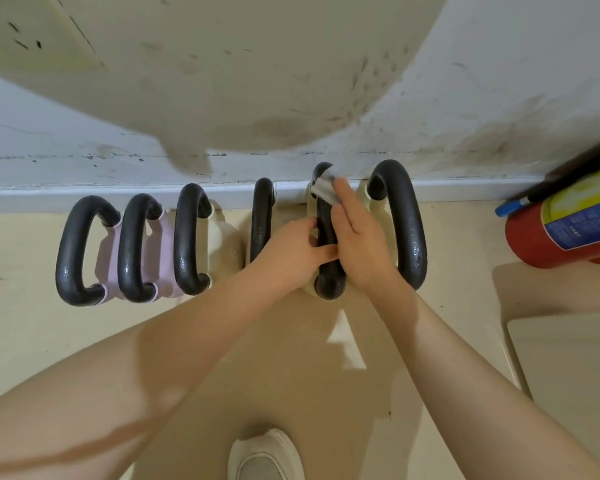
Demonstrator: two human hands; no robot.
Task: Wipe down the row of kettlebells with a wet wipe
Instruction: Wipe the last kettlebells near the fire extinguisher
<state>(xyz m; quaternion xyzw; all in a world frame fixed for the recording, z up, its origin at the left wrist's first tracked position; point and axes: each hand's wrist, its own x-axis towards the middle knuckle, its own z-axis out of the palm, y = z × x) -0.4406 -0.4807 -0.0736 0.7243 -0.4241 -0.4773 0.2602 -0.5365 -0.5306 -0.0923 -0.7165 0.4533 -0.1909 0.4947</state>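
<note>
Several kettlebells with black handles stand in a row along the wall; the two at the left (137, 251) have pink bodies, the others cream. My left hand (291, 252) grips the black handle of the second kettlebell from the right (328, 282) from its left side. My right hand (359, 237) lies along the same handle and presses a white wet wipe (323, 188) against its far end. The largest kettlebell (411, 230) stands just right of my hands.
A red fire extinguisher (565, 226) lies on the floor at the right. A white baseboard (118, 194) runs behind the row. A pale mat edge (568, 358) sits at lower right, and a white shoe (265, 457) shows at the bottom.
</note>
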